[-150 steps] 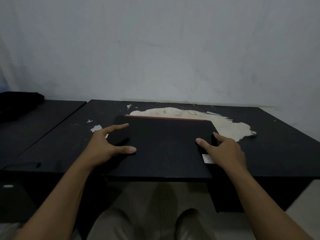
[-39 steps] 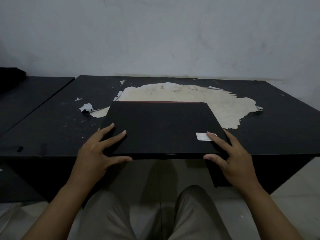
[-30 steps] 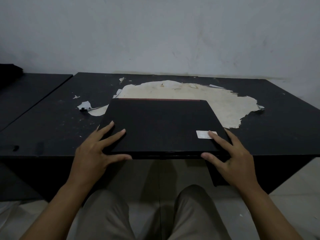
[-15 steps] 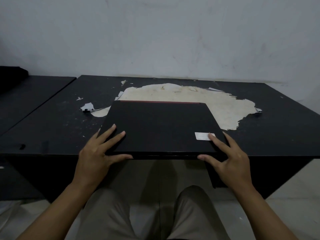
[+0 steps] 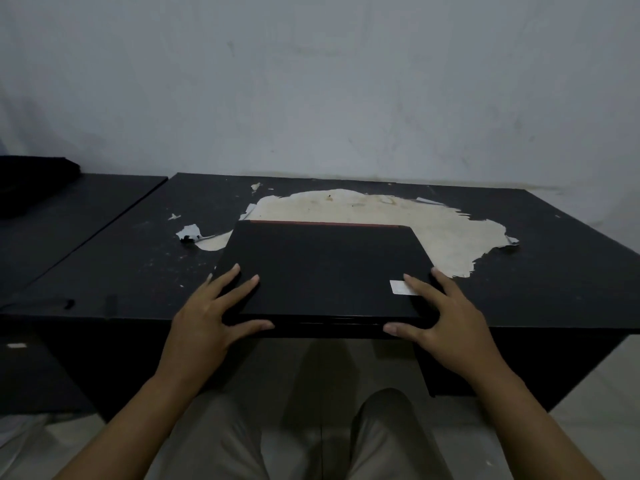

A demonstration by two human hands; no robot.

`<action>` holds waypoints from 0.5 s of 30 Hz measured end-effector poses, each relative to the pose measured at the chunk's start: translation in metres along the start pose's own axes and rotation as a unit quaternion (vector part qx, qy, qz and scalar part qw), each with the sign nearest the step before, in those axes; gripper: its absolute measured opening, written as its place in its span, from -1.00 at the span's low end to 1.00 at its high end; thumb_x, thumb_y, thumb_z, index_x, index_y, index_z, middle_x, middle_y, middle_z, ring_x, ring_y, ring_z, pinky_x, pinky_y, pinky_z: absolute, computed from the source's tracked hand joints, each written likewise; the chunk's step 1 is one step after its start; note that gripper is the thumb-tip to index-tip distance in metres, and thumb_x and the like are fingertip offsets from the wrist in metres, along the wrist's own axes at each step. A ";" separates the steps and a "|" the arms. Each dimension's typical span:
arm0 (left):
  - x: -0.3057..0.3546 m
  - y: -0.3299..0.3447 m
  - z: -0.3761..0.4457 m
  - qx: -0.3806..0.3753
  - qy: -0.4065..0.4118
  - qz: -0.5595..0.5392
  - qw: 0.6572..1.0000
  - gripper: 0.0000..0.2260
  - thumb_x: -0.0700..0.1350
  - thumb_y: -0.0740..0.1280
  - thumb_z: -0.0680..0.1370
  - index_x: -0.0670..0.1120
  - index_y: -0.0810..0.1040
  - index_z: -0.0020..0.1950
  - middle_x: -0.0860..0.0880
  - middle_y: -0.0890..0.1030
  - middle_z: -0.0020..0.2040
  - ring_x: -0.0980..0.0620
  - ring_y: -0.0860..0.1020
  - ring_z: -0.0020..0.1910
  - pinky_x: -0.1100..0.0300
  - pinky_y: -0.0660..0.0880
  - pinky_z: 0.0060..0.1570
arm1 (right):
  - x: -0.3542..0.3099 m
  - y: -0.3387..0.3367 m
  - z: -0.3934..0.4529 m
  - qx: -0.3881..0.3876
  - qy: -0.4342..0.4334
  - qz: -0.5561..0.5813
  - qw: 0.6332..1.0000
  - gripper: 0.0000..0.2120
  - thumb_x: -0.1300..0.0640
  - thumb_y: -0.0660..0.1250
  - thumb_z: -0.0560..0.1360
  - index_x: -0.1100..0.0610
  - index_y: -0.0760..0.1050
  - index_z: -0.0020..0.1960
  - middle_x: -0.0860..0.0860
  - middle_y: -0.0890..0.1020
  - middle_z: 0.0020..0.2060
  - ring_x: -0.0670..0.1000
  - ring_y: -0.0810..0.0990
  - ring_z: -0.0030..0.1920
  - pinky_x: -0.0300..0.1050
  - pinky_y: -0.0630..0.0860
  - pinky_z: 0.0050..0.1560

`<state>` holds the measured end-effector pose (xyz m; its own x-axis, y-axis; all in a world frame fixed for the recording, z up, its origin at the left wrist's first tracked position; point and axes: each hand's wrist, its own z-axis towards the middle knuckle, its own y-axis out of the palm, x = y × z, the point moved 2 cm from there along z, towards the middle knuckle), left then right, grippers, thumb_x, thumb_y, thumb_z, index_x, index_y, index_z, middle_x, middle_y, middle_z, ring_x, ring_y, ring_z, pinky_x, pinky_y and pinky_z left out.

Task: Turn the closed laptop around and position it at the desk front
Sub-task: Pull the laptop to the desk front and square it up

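Note:
The closed black laptop (image 5: 323, 266) lies flat at the front edge of the black desk (image 5: 554, 271), square to it. A red strip runs along its far edge and a small white sticker (image 5: 398, 286) sits near its front right corner. My left hand (image 5: 211, 318) grips the front left corner, fingers on the lid and thumb along the front edge. My right hand (image 5: 441, 322) grips the front right corner the same way, one finger touching the sticker.
A large pale patch (image 5: 398, 220) where the desk's surface has peeled lies behind the laptop, with torn flakes (image 5: 188, 233) at its left. A second dark desk (image 5: 62, 216) adjoins on the left, a black object (image 5: 31, 185) on it. A wall stands behind. My legs are under the desk.
Since five seconds ago the laptop has come toward me to the desk front, and both hands have shifted to its front corners. Over the last second hardly anything has moved.

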<state>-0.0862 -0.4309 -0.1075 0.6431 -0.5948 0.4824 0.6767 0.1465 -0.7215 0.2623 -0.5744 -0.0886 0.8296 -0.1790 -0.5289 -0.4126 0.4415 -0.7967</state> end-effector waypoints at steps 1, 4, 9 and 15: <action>0.002 -0.004 0.000 -0.017 -0.016 -0.007 1.000 -0.28 0.41 0.41 0.29 0.27 0.53 0.45 0.17 0.38 0.57 -0.07 0.28 0.60 -0.20 0.39 0.45 | -0.001 -0.003 0.002 -0.021 0.012 0.003 1.000 -0.06 -0.45 0.55 0.20 -0.31 0.36 0.53 -0.10 0.14 0.65 0.09 0.26 0.58 0.10 0.35 0.43; 0.016 -0.023 0.014 -0.101 -0.074 -0.057 0.990 -0.14 0.58 0.39 0.20 0.29 0.51 0.45 0.22 0.31 0.60 0.05 0.25 0.60 -0.11 0.27 0.51 | -0.009 -0.015 0.012 -0.082 0.021 -0.012 0.996 0.05 -0.57 0.48 0.13 -0.34 0.29 0.55 -0.06 0.11 0.64 0.16 0.20 0.60 0.22 0.28 0.51; 0.041 -0.019 0.041 -0.200 -0.007 0.016 0.980 -0.02 0.70 0.17 0.23 0.37 0.18 0.61 0.12 0.03 0.70 0.05 -0.08 0.68 -0.19 -0.11 0.61 | -0.055 -0.015 0.039 -0.147 -0.100 -0.050 0.983 -0.01 -0.55 0.45 0.23 -0.32 0.25 0.58 -0.10 0.10 0.66 -0.02 -0.04 0.66 0.21 -0.05 0.61; 0.051 0.001 0.024 -0.079 0.003 0.066 0.995 -0.02 0.60 0.35 0.23 0.24 0.33 0.59 0.03 0.32 0.62 -0.03 0.16 0.65 -0.15 -0.03 0.62 | -0.081 0.005 0.048 -0.170 -0.196 -0.059 0.964 -0.32 -0.38 0.47 0.38 -0.21 0.49 0.45 -0.14 0.42 0.49 -0.06 0.36 0.48 0.03 0.37 0.43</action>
<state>-0.0441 -0.4419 -0.0711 0.7204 -0.5837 0.3745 0.5206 0.0983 -0.8481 0.2106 -0.5156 -0.0361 0.9295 0.1643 -0.3303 -0.3504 0.1130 -0.9298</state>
